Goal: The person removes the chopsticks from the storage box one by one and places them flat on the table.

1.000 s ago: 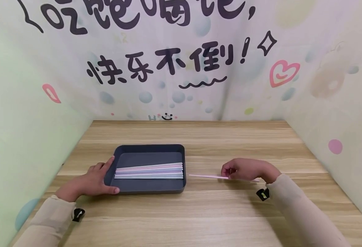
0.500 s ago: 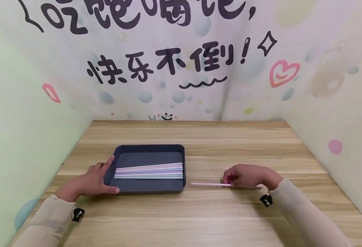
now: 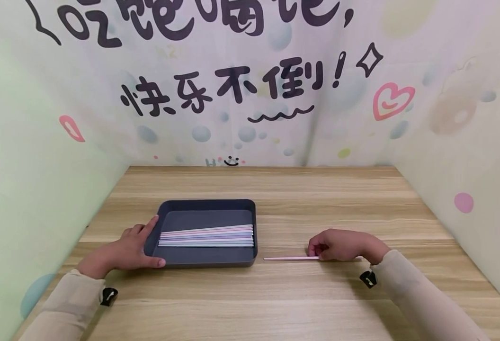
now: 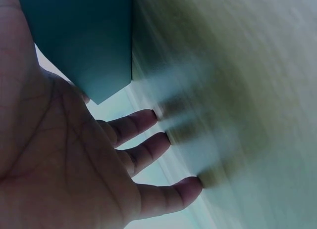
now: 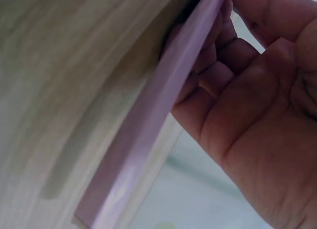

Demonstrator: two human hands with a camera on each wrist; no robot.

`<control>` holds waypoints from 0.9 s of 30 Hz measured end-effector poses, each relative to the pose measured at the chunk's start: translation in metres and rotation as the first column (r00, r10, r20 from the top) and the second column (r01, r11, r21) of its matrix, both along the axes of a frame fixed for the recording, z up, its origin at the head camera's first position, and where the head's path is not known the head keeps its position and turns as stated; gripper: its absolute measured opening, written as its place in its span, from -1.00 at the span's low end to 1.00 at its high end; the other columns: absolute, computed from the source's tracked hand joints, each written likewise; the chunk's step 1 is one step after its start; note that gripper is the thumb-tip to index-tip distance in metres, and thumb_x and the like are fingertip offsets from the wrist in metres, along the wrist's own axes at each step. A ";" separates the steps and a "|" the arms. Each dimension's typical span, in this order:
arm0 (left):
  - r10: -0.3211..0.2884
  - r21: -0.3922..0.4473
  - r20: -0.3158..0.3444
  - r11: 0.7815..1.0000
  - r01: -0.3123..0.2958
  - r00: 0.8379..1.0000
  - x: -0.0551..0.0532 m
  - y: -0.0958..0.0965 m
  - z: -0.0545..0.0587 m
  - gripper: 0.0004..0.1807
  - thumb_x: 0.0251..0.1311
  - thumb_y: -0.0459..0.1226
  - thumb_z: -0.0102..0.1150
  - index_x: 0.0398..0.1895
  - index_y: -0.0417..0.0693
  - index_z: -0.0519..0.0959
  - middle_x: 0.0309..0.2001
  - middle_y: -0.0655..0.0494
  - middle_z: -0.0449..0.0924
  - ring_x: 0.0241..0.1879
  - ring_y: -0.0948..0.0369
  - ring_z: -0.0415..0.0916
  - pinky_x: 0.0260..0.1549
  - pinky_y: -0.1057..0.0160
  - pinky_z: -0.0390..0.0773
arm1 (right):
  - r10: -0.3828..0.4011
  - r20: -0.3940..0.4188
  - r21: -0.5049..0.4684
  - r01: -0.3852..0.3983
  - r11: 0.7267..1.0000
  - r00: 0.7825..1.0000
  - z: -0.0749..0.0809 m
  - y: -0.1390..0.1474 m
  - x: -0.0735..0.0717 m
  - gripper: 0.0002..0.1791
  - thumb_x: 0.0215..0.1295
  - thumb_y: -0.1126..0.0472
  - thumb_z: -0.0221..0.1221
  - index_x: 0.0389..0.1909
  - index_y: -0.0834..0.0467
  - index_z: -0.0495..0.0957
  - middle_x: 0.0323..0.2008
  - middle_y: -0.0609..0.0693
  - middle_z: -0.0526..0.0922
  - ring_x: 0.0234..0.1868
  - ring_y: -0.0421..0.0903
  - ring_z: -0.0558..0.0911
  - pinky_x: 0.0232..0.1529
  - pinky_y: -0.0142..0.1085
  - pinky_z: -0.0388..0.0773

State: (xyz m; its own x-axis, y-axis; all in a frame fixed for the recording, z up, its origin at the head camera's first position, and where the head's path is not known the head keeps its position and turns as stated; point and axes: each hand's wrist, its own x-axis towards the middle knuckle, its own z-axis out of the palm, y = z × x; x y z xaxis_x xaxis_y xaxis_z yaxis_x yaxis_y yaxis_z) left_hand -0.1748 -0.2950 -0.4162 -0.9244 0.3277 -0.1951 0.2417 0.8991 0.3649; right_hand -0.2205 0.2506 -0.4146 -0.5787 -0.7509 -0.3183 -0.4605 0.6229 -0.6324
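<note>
A dark grey rectangular tray (image 3: 207, 258) sits left of centre on the table, with several pastel chopsticks (image 3: 207, 236) lying side by side in it. My left hand (image 3: 124, 251) rests against the tray's left end, thumb along the front side and index finger at the back corner. In the left wrist view its other fingers are spread, their tips at the tabletop. To the right of the tray, my right hand (image 3: 339, 245) pinches a pink chopstick (image 3: 290, 258) low over the table. The right wrist view shows the thick end of this chopstick running past the palm; the thin end points at the tray.
The wood-grain table (image 3: 250, 303) runs back to a printed cloth (image 3: 216, 128) with black lettering. Pale side walls border the table on the left and right. A black clip (image 3: 108, 297) hangs at the left cuff, another at the right one.
My right hand has brought the pink chopstick slightly toward the front of the table, and its thin end now lies level with the tray's front side. The left hand and tray have stayed put.
</note>
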 end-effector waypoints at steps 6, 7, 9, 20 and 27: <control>0.000 -0.002 -0.003 1.000 0.000 1.000 0.000 0.000 -0.001 0.38 -0.06 0.28 0.40 0.54 -0.31 -0.20 0.24 -0.59 0.11 0.18 -0.49 0.12 0.01 -0.37 0.33 | -0.004 0.018 -0.013 0.004 1.000 1.000 0.000 0.000 0.001 -0.76 0.27 0.47 0.15 -0.28 0.03 0.57 -0.50 -0.22 0.43 -0.46 -0.30 0.40 -0.35 -0.39 0.37; 0.000 -0.002 -0.004 1.000 0.000 1.000 0.000 0.000 -0.001 0.38 -0.06 0.29 0.40 0.54 -0.31 -0.20 0.25 -0.59 0.11 0.18 -0.49 0.12 0.01 -0.37 0.33 | -0.005 0.020 -0.013 0.005 1.000 1.000 0.000 0.000 0.001 -0.76 0.27 0.47 0.15 -0.28 0.03 0.57 -0.51 -0.21 0.43 -0.46 -0.30 0.40 -0.35 -0.39 0.37; 0.001 -0.003 -0.005 1.000 -0.001 1.000 0.000 0.000 -0.001 0.38 -0.06 0.29 0.39 0.55 -0.30 -0.20 0.25 -0.59 0.11 0.18 -0.49 0.12 0.01 -0.37 0.33 | -0.010 0.023 -0.009 0.010 1.000 1.000 0.000 0.000 0.001 -0.76 0.27 0.47 0.15 -0.28 0.03 0.57 -0.51 -0.21 0.43 -0.46 -0.30 0.40 -0.36 -0.40 0.36; 0.001 -0.001 -0.009 1.000 -0.001 1.000 0.000 -0.001 -0.003 0.39 -0.06 0.29 0.39 0.55 -0.31 -0.20 0.25 -0.59 0.12 0.19 -0.49 0.11 0.02 -0.38 0.31 | -0.036 0.022 -0.011 0.036 0.999 0.999 -0.002 -0.002 0.003 -0.72 0.24 0.51 0.14 -0.29 0.03 0.57 -0.52 -0.18 0.42 -0.47 -0.28 0.40 -0.37 -0.40 0.35; -0.008 0.006 -0.024 1.000 0.008 1.000 0.000 -0.001 -0.004 0.38 -0.06 0.29 0.39 0.54 -0.32 -0.17 0.23 -0.59 0.14 0.18 -0.49 0.13 0.02 -0.37 0.31 | -0.031 0.013 -0.025 0.031 0.999 0.999 -0.001 -0.003 0.005 -0.74 0.23 0.51 0.14 -0.29 0.05 0.55 -0.51 -0.18 0.41 -0.47 -0.28 0.39 -0.37 -0.40 0.34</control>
